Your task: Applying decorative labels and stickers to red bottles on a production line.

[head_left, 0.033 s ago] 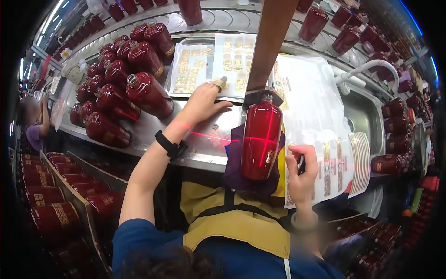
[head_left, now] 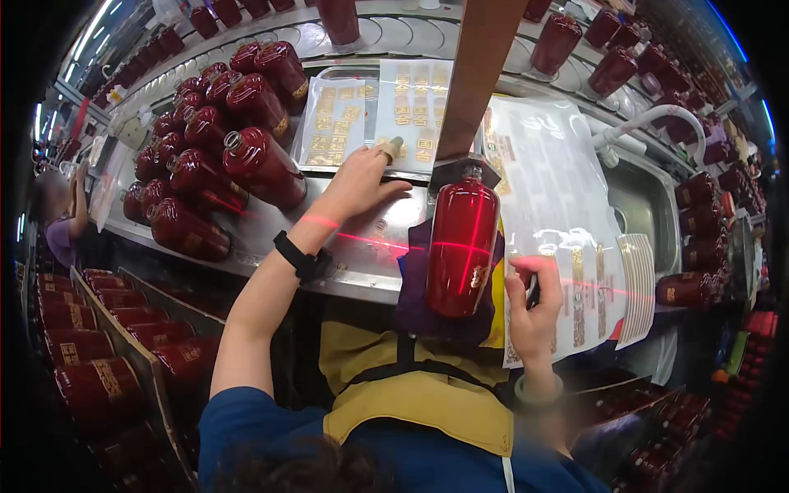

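A glossy red bottle [head_left: 462, 246] lies on a purple cloth [head_left: 411, 287] at the front edge of the metal counter [head_left: 370, 246], with red laser lines crossing it. My left hand [head_left: 357, 185] reaches forward onto a sheet of gold labels [head_left: 415, 103] and pinches a small gold label [head_left: 390, 148] at its fingertips. My right hand [head_left: 534, 304] rests just right of the bottle, on a large white sheet of labels [head_left: 546, 181], closed on a small dark object [head_left: 532, 290]. A black band is on my left wrist.
Many red bottles [head_left: 222, 156] lie piled at the counter's left. A brown post [head_left: 477, 74] rises behind the bottle. At right are a sink [head_left: 649, 205], a white faucet [head_left: 657, 119] and stacked sheets [head_left: 637, 287]. Crates of bottles [head_left: 90, 361] stand lower left, with another person [head_left: 62, 222] at far left.
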Demonstrator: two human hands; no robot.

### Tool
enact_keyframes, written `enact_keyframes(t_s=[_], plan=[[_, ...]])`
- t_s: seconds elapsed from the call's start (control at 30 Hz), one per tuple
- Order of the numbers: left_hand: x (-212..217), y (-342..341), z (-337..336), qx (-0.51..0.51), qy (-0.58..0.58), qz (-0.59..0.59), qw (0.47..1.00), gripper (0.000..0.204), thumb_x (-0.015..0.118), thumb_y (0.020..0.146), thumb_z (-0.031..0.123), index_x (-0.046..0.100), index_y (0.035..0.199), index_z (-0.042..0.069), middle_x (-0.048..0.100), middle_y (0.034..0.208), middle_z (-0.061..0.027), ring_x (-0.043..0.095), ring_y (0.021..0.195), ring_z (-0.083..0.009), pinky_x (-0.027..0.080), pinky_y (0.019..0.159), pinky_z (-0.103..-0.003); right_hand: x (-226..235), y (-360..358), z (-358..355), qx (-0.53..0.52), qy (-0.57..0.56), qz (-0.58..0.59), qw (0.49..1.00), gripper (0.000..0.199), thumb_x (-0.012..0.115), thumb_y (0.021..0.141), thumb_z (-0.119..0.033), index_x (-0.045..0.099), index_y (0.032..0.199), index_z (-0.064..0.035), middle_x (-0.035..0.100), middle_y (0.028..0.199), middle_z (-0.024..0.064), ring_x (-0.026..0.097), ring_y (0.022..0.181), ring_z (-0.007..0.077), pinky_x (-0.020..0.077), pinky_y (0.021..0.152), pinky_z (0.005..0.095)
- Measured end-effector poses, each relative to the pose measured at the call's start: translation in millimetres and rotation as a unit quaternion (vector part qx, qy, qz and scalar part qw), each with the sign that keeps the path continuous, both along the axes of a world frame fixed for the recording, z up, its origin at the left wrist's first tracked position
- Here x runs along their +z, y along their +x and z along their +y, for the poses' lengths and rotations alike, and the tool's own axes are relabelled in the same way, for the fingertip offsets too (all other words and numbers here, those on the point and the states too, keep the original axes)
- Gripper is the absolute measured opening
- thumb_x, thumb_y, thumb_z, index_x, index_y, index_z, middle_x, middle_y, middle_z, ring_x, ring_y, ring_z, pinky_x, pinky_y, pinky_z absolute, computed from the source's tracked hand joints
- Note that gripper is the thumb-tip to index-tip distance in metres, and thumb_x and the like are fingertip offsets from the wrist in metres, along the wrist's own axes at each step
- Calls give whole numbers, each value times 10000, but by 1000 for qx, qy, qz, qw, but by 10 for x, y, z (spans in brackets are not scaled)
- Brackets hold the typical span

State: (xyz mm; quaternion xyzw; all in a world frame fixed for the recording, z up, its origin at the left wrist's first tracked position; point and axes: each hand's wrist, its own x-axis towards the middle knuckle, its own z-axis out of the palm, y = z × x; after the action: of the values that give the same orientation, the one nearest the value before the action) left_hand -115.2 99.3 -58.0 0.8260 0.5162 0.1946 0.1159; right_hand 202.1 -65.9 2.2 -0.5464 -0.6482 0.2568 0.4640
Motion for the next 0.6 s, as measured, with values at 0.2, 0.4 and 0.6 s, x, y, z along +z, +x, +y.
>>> enact_keyframes(t_s=[0.2, 0.4, 0.6], plan=[[6, 55, -136, -45, 68, 98, 992, 910, 797, 880, 510, 460, 1557, 4, 569, 1497, -216, 537, 1393, -393, 376, 1181, -538, 19, -15, -1, 7, 11, -14, 1000, 162, 756, 985, -145, 689, 1078, -31, 599, 981, 72, 530, 797, 184, 448, 741, 327], [94, -1, -61, -1, 64, 37, 997, 869, 872, 801, 336, 517, 1508, -23, 682, 1270, -209, 625, 1235, -369, 455, 1090, -476, 25, -10, -21, 5, 11, -5, 1000, 136, 737, 995, -136, 695, 1069, -30, 602, 968, 70, 532, 792, 185, 448, 737, 328], [26, -160, -49, -29, 96, 15, 995, 431, 764, 852, 90, 731, 1280, 56, 741, 901, -144, 705, 925, -331, 497, 870, -449, 31, 4, 16, 13, 18, -2, 1000, 118, 729, 990, -106, 697, 1074, -29, 610, 953, 81, 545, 788, 198, 454, 733, 324]])
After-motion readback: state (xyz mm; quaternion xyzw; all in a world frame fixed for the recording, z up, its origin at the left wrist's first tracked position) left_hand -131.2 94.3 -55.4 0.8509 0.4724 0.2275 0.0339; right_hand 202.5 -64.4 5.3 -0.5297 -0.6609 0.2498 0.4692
